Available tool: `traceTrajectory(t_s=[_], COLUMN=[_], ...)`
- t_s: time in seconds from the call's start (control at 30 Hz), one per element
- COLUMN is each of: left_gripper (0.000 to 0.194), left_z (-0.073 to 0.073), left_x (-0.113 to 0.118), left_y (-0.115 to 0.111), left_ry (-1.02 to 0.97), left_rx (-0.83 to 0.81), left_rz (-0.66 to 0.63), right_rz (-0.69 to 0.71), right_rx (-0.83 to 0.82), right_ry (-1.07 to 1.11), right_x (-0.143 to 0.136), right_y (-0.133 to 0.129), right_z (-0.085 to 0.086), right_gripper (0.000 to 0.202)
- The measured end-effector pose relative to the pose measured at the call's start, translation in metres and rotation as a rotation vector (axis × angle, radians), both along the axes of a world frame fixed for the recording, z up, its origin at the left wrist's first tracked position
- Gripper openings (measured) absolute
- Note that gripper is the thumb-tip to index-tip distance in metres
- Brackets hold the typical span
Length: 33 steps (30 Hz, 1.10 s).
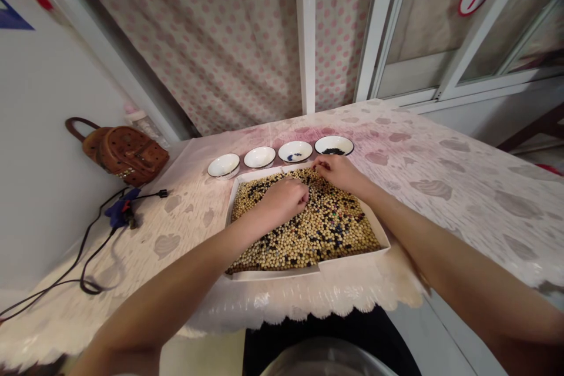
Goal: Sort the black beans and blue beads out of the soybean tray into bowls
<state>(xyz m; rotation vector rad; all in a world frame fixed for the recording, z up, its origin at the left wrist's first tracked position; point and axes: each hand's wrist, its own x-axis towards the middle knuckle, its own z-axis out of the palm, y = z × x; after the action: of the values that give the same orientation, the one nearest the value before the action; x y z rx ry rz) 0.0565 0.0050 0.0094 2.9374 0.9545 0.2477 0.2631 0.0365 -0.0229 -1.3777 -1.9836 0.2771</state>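
Note:
A shallow white box (352,254) holds a layer of yellow beans (282,244) mixed with black ones and a few coloured bits. My left hand (288,197) is closed over the middle of the beans; what its fingers hold, if anything, is hidden. Near the box's far right edge, my right hand (332,170) has its fingers pinched together, just in front of the rightmost bowl (333,142), which contains black beans. Beside it, another white bowl (295,151) has a few dark blue pieces inside. Two more bowls, one second from left (259,157) and one leftmost (224,165), show no contents.
On the left, a blue glue gun (118,211) with a black cable lies on the patterned tablecloth (423,188). Behind it are a brown bag (126,153) and a clear bottle (143,123). A curtain (220,41) hangs beyond the table.

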Motion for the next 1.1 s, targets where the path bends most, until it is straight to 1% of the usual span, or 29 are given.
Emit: traceTrajectory(t_s=[0.17, 0.27, 0.33, 0.43, 0.53, 0.6, 0.73, 0.83, 0.97, 1.1], left_gripper=[0.013, 0.012, 0.012, 0.013, 0.015, 0.017, 0.019, 0.020, 0.022, 0.022], left_z=[0.000, 0.000, 0.003, 0.012, 0.022, 0.025, 0.020, 0.014, 0.007, 0.005], left_x=[0.001, -0.002, -0.004, -0.007, -0.008, -0.007, -0.002, 0.002, 0.004, 0.000], left_y=[-0.004, -0.005, -0.003, 0.005, 0.017, 0.028, 0.054, 0.064, 0.060, 0.053], left_ry=[0.047, 0.014, -0.027, -0.090, -0.166, -0.224, -0.289, -0.285, -0.260, -0.265], left_rx=[0.060, 0.078, 0.092, 0.082, 0.001, -0.044, -0.138, -0.201, -0.259, -0.237], left_rz=[0.021, 0.021, 0.001, -0.027, -0.031, -0.013, 0.068, 0.106, 0.039, 0.004], right_rz=[-0.002, -0.015, -0.020, -0.013, -0.010, -0.018, -0.016, -0.011, -0.020, -0.033], right_rx=[-0.018, -0.031, -0.028, -0.005, 0.004, -0.001, -0.027, -0.039, -0.038, -0.041], right_ry=[0.001, -0.013, -0.022, -0.032, -0.049, -0.065, -0.066, -0.045, -0.069, -0.090], right_x=[-0.001, -0.001, -0.001, -0.001, 0.000, 0.000, 0.000, 0.000, -0.001, -0.001], right_y=[-0.002, -0.004, -0.004, -0.002, -0.001, -0.002, -0.002, -0.003, -0.003, -0.003], right_z=[0.003, 0.005, 0.004, 0.003, 0.002, 0.002, 0.003, 0.003, 0.004, 0.005], right_gripper=[0.021, 0.021, 0.022, 0.022, 0.022, 0.022, 0.021, 0.021, 0.020, 0.019])
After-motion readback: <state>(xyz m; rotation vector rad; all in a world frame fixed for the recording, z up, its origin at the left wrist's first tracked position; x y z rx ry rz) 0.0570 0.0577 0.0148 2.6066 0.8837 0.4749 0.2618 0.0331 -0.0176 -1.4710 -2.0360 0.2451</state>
